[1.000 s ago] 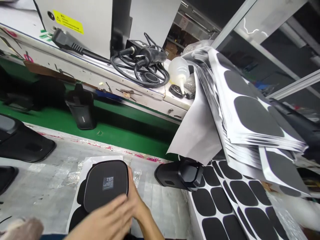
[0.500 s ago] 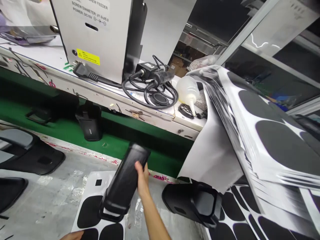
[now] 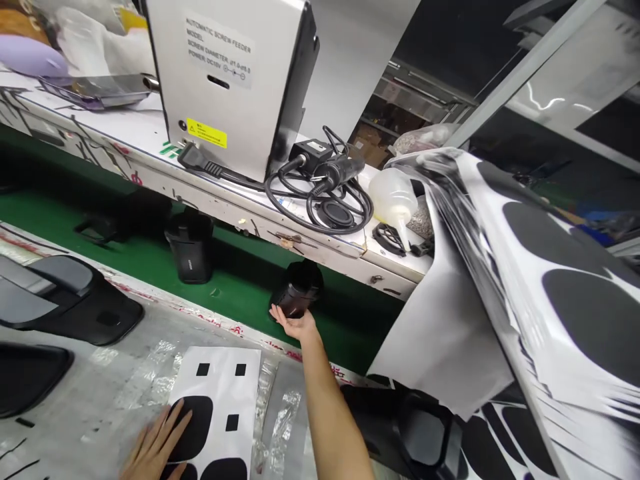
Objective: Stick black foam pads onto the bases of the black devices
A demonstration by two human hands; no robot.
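Note:
My right hand [image 3: 295, 325] reaches over the green belt [image 3: 235, 293] with its fingers spread. Its fingertips touch the near side of a black plastic housing [image 3: 300, 288], which rests on the belt beneath the shelf. On the worktable my left hand [image 3: 157, 443] lies with fingers stretched out over a white sheet [image 3: 220, 387] of black stickers. Those fingers rest on a large rounded black sticker [image 3: 196, 427]. Beside my right forearm lies another black housing [image 3: 425, 433], partly hidden by the arm.
An automatic screw feeder [image 3: 235, 87], coiled black cables [image 3: 330, 193] and a translucent squeeze bottle [image 3: 393, 197] stand on the shelf. Stacked sticker sheets [image 3: 530, 220] overhang at the right. Further black housings [image 3: 190, 250] sit on the belt, and one [image 3: 107, 307] lies at the table's left.
The black housing in my right hand has gone from above the table onto the green belt, and the fingers have spread. My left hand has moved further into view, onto the sticker sheet.

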